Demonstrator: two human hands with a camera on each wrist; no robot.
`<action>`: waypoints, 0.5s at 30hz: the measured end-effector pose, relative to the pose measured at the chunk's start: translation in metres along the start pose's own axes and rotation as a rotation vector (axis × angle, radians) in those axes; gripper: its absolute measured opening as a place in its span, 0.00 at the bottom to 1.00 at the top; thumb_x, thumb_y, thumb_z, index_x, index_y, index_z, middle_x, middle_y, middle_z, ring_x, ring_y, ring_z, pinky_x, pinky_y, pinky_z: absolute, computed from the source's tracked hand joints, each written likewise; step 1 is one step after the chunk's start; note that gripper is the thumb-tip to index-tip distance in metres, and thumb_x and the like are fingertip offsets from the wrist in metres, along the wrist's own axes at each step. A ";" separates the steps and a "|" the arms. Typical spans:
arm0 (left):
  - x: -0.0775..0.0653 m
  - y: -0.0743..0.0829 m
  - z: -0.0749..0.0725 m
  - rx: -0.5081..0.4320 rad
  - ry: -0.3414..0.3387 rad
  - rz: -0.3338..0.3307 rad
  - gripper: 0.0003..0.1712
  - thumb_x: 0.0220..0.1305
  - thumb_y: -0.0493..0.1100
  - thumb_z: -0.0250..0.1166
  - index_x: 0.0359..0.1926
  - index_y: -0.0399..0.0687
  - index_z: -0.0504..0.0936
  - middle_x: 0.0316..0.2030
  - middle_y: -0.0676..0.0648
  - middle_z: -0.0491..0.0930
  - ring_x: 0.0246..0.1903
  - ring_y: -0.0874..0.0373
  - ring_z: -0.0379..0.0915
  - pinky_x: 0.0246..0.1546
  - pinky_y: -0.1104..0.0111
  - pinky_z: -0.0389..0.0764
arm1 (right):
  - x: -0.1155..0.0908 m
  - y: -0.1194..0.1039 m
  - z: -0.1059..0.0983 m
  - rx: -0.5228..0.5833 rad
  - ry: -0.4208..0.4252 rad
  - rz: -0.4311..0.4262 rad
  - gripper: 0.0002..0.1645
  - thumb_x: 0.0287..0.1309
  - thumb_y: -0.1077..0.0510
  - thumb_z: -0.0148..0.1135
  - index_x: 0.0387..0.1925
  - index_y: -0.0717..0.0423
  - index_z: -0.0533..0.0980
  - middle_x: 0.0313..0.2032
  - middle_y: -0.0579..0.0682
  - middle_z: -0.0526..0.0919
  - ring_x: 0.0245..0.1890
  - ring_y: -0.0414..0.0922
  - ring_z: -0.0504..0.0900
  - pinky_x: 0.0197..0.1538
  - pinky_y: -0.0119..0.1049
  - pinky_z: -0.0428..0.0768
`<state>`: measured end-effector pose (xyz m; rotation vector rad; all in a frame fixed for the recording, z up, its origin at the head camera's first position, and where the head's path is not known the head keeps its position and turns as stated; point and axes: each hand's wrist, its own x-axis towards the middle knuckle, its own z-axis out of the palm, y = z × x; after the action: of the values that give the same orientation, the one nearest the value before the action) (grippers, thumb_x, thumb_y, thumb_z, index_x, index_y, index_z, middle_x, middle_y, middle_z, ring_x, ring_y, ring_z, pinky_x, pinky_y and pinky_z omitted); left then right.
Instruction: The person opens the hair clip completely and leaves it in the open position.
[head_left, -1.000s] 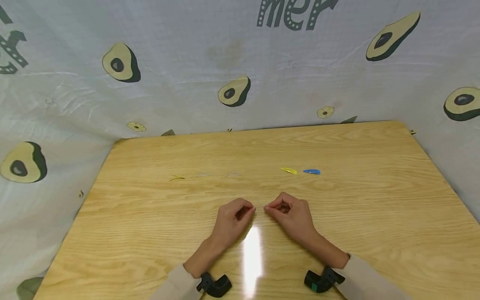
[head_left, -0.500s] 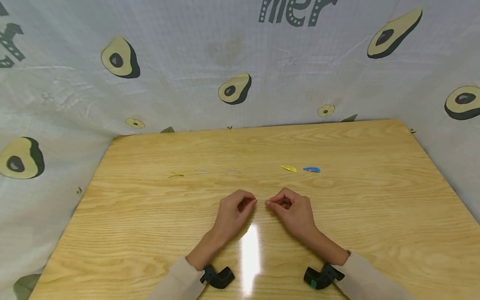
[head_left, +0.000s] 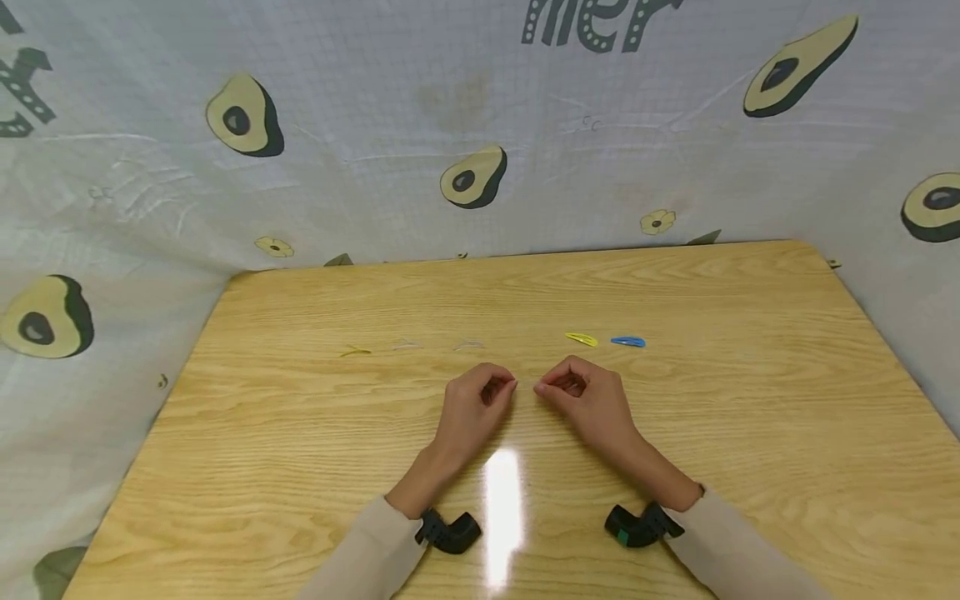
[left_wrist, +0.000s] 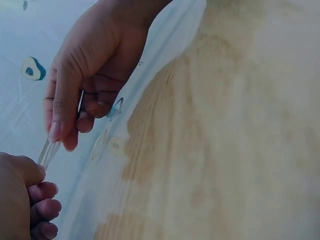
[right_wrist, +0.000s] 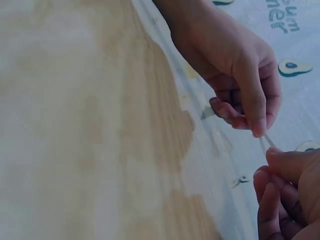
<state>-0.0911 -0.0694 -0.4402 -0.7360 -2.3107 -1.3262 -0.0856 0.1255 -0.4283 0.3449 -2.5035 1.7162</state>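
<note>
A thin clear elastic band point(left_wrist: 48, 152) is stretched between my fingertips. My left hand point(head_left: 474, 410) pinches one end of it and my right hand point(head_left: 588, 402) the other, a small gap apart. The right wrist view shows the same band point(right_wrist: 267, 142) as two pale strands, while in the head view it is barely visible. Beyond the hands lie a yellow snap hair clip point(head_left: 581, 339) and a blue snap hair clip point(head_left: 627, 342), side by side.
To the left of the clips, two faint, clear, thin pieces point(head_left: 469, 343) lie in a row with a thin yellow strand-like piece point(head_left: 356, 351). The wooden table point(head_left: 262, 433) ends at a hanging avocado-print cloth point(head_left: 352, 108). Light glares off the wood between my forearms.
Both hands have moved forward together, away from my body, toward the row of small items. The pinch on each end of the elastic band stays the same.
</note>
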 end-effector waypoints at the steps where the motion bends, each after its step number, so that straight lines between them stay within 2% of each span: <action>1: 0.001 -0.001 0.000 0.003 -0.001 -0.008 0.03 0.59 0.30 0.66 0.34 0.38 0.81 0.27 0.47 0.80 0.24 0.61 0.73 0.24 0.72 0.74 | 0.002 0.000 -0.001 -0.011 -0.004 0.005 0.05 0.54 0.53 0.71 0.31 0.48 0.81 0.26 0.41 0.82 0.23 0.40 0.80 0.28 0.33 0.77; 6: 0.008 -0.004 0.003 0.009 0.011 -0.040 0.03 0.62 0.33 0.65 0.33 0.36 0.81 0.27 0.46 0.80 0.24 0.60 0.74 0.25 0.72 0.75 | 0.012 -0.001 -0.001 -0.064 0.012 0.011 0.06 0.54 0.53 0.70 0.31 0.49 0.81 0.26 0.42 0.82 0.25 0.39 0.80 0.29 0.33 0.78; 11: 0.015 -0.008 0.009 0.019 0.042 -0.082 0.03 0.62 0.33 0.64 0.32 0.36 0.82 0.25 0.47 0.79 0.23 0.60 0.73 0.24 0.72 0.74 | 0.022 0.003 0.003 -0.118 0.082 -0.009 0.06 0.53 0.54 0.71 0.30 0.50 0.82 0.26 0.43 0.82 0.25 0.39 0.78 0.30 0.32 0.76; 15: 0.021 -0.011 0.013 0.064 0.069 -0.122 0.02 0.61 0.32 0.65 0.31 0.37 0.82 0.22 0.48 0.77 0.22 0.61 0.71 0.23 0.73 0.73 | 0.029 0.008 0.007 -0.150 0.139 -0.026 0.06 0.53 0.54 0.72 0.29 0.52 0.83 0.24 0.43 0.82 0.23 0.39 0.77 0.29 0.32 0.74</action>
<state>-0.1146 -0.0575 -0.4422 -0.5287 -2.3632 -1.3011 -0.1154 0.1177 -0.4321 0.2369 -2.4956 1.4771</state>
